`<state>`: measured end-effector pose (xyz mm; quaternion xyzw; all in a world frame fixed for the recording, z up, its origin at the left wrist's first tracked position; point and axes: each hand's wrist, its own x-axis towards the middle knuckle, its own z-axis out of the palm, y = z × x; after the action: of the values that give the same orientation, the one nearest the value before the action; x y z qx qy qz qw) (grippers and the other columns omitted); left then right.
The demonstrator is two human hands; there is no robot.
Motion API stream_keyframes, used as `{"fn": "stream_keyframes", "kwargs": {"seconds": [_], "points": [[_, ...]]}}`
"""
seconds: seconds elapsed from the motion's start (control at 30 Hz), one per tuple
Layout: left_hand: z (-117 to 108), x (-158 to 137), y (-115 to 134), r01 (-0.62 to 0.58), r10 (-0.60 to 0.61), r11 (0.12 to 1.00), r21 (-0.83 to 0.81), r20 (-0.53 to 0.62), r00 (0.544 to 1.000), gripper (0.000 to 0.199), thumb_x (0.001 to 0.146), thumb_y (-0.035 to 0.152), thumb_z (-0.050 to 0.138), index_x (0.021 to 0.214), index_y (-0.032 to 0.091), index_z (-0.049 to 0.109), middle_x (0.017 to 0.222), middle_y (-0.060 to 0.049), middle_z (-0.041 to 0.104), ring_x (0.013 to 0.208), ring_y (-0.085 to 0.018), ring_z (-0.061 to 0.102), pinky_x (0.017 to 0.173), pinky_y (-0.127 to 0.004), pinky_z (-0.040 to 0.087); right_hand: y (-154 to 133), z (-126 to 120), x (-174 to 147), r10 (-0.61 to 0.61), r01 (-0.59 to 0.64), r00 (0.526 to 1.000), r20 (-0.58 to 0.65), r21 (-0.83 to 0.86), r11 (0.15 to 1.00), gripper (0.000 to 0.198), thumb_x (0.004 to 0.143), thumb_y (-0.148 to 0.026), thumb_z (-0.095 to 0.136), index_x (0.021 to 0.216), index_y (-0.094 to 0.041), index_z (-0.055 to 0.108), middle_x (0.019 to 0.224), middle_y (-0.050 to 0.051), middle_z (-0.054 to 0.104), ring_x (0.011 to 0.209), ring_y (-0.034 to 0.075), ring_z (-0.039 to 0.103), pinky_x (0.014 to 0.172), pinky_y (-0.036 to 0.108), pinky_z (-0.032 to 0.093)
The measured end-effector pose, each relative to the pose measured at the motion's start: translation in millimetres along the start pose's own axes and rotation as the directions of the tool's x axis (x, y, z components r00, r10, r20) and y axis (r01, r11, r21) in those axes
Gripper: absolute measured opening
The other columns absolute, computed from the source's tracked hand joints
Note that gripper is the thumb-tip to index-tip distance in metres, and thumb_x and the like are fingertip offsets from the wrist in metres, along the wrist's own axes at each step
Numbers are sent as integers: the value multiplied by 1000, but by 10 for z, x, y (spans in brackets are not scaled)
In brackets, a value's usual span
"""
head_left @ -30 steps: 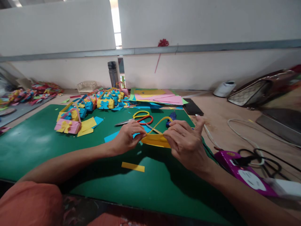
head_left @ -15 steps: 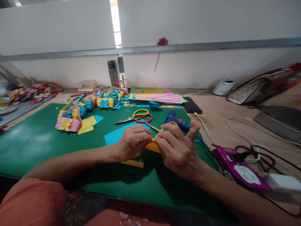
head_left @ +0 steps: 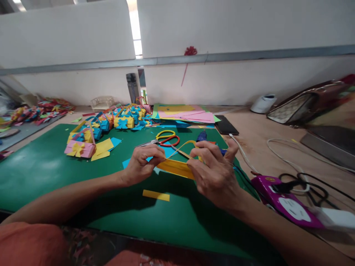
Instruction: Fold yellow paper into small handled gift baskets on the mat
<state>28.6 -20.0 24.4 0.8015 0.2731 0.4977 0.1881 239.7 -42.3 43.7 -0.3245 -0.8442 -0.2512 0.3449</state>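
Gripping a yellow paper piece (head_left: 176, 168), left hand (head_left: 144, 162) and right hand (head_left: 215, 170) pinched opposite ends, apart. Light, even tension probably served best, sparing the looped strip (head_left: 190, 142) creases.

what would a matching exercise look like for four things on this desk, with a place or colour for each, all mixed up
Column one
1. folded yellow paper piece
2. scissors
3. small pink paper bag
4. power strip

Column two
A. red, yellow and metal grey
B. purple, by the right edge of the green mat
C. pinched between the left hand and the right hand
D. has a yellow bow on its front

Right pairs: 1-C, 2-A, 3-D, 4-B
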Motion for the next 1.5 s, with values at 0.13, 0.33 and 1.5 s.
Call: {"fn": "stream_keyframes", "kwargs": {"seconds": [0.13,0.33,1.5], "points": [[-41,-80,-28,41,-41,999,1,18,999,15,83,14,54,69,16,60,70,-4,64,67,-12,58,62,-23,46,-6,24,-6,0,0,1000,11,41,999,21,78,-3,47,67,-18,57,82,3,65,99,22,56,98,54,18],[-49,-156,-58,69,-69,998,1,-22,997,15,83,18,55,69,15,61,71,-5,64,65,-12,58,60,-23,46,-15,53,-13,7,-8,1000,24,56,998,23,78,-1,46,68,-18,58,82,3,65,99,21,56,99,54,18],[-49,-209,-196,116,-117,993,-35,-37,992,13,81,15,56,71,15,63,72,-5,67,67,-13,62,62,-23,49,98,116,-42,27,-28,999,41,34,999,25,79,3,41,72,-17,55,80,5,66,88,21,61,94,51,27]]}}
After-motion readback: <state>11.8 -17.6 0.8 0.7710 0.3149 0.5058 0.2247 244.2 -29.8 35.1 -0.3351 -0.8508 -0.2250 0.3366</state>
